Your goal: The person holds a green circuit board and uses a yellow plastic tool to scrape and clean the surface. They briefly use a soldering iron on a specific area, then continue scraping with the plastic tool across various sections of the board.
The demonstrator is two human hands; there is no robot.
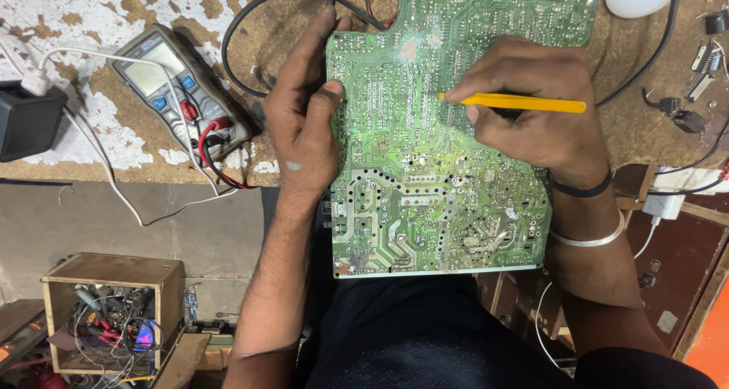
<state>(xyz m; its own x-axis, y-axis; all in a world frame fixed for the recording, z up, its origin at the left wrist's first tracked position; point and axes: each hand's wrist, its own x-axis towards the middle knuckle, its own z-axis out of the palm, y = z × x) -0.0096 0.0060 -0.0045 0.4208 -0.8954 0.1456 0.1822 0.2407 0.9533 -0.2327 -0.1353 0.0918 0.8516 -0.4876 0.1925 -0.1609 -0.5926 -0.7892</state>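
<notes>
Left hand (304, 123) grips the left edge of the green circuit board (440, 176), thumb on top, fingers curled under. Right hand (531, 104) pinches a yellow tool (516, 102); tip touches the board just beyond the fingertips. Meter (178, 89) lies left of the left fingers.

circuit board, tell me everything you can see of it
The circuit board is large and green and lies solder side up, silvery traces and joints showing. It rests half on the worn bench, its near end overhanging the person's lap. The left hand grips its left edge; the right hand holds a yellow tool, tip on the board.
</notes>
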